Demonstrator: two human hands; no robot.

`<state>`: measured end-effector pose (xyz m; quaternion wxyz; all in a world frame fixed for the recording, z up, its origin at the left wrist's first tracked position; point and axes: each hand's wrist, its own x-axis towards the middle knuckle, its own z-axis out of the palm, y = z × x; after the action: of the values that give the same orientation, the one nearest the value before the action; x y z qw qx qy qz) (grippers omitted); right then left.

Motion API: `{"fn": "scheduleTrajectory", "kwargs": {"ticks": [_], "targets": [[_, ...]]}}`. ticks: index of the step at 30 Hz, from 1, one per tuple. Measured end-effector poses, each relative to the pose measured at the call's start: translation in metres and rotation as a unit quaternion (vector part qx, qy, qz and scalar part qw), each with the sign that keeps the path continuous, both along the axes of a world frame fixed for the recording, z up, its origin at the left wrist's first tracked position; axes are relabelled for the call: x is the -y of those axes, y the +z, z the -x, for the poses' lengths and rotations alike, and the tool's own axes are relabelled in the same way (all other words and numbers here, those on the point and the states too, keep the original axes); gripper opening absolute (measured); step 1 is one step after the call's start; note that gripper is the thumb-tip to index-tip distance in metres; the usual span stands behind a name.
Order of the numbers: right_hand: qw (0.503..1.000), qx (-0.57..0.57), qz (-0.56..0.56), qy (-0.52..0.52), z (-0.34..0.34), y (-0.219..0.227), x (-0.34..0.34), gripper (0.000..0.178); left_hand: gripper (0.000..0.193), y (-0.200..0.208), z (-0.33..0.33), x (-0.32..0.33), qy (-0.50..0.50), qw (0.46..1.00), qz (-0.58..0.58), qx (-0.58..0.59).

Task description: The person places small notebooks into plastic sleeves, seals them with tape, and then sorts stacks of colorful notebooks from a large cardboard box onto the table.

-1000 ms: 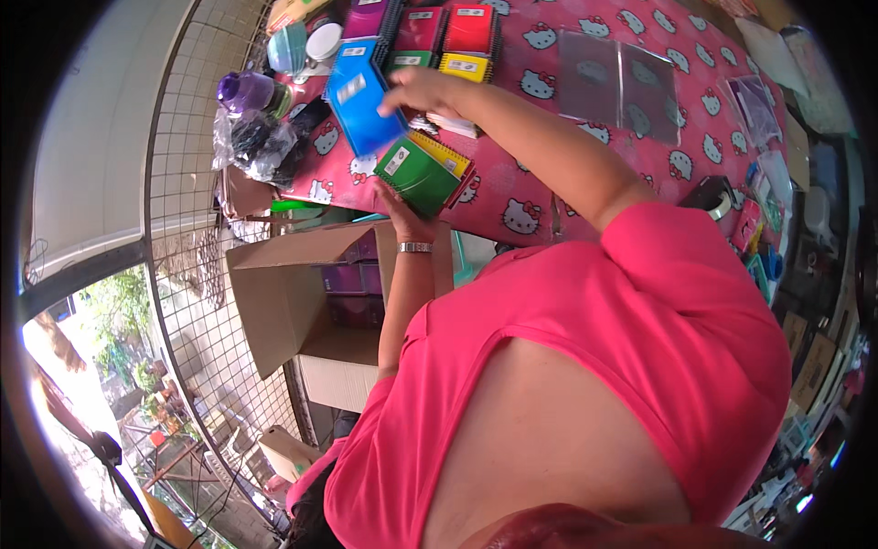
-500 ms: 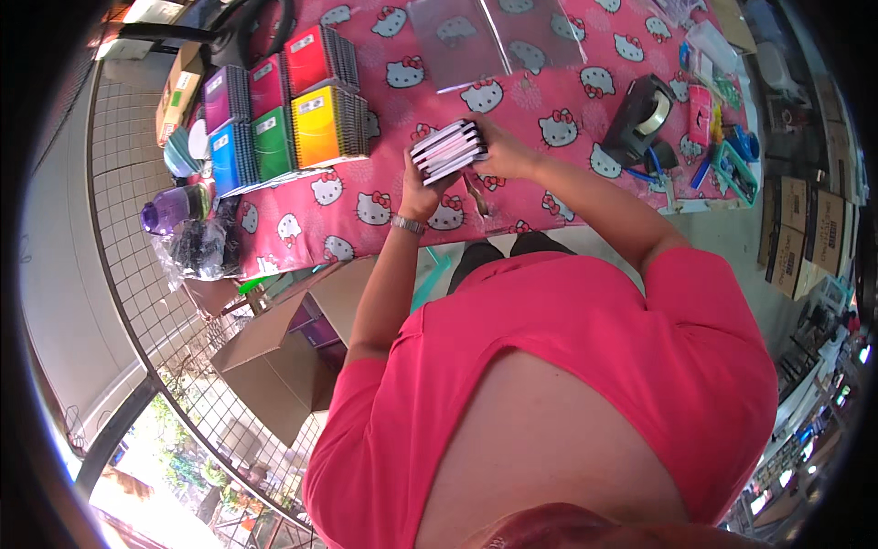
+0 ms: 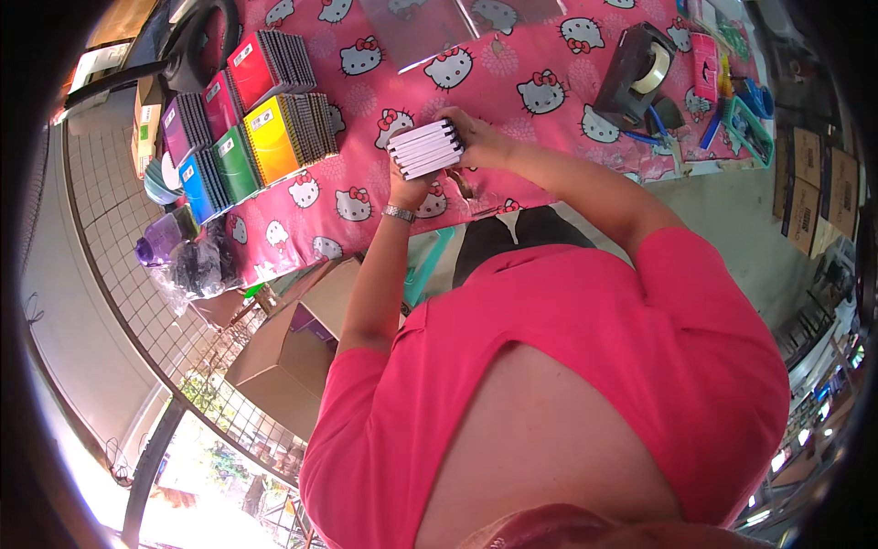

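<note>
With grip closed round spiral notebooks [image 3: 426, 152], left hand [image 3: 411, 188] and right hand [image 3: 476, 138] likely align them; the next move needs even pressure.

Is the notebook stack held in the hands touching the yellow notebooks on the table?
Apart. The head view shows a plain stretch of pink tablecloth between the held notebook stack and the yellow notebooks.

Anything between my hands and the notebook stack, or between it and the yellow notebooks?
Nothing visible. The left hand and right hand are both on the notebook stack; between it and the yellow notebooks, only patterned pink tablecloth shows.
</note>
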<state>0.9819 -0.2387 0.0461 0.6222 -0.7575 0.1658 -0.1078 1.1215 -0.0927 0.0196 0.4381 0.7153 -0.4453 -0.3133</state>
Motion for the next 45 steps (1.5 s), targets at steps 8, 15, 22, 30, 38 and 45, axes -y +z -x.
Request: {"fn": "scheduleTrajectory", "kwargs": {"ticks": [8, 15, 22, 30, 38, 45], "targets": [[0.929, 0.023, 0.369, -0.013, -0.003, 0.098, -0.009, 0.095, 0.041, 0.019, 0.0, 0.006, -0.077, 0.987, -0.068, 0.121], [0.911, -0.079, 0.4, -0.067, 0.02, 0.087, 0.01, 0.067, 0.065, 0.041, -0.01, 0.033, -0.158, 0.979, -0.105, 0.071], [0.885, -0.177, 0.365, -0.229, 0.139, 0.102, 0.025, 0.07, 0.061, 0.035, -0.011, 0.243, -0.174, 0.967, -0.012, 0.188], [0.87, -0.218, 0.359, -0.258, 0.156, 0.093, 0.012, 0.072, 0.03, -0.004, 0.096, 0.352, 0.024, 0.937, -0.113, 0.329], [0.874, -0.201, 0.369, -0.246, 0.152, 0.094, 0.013, 0.072, 0.018, -0.03, 0.031, 0.358, 0.005, 0.998, -0.04, 0.038], [0.869, -0.205, 0.373, -0.251, 0.154, 0.087, 0.015, 0.073, 0.029, -0.002, -0.011, 0.336, 0.103, 0.939, -0.114, -0.306]]}}
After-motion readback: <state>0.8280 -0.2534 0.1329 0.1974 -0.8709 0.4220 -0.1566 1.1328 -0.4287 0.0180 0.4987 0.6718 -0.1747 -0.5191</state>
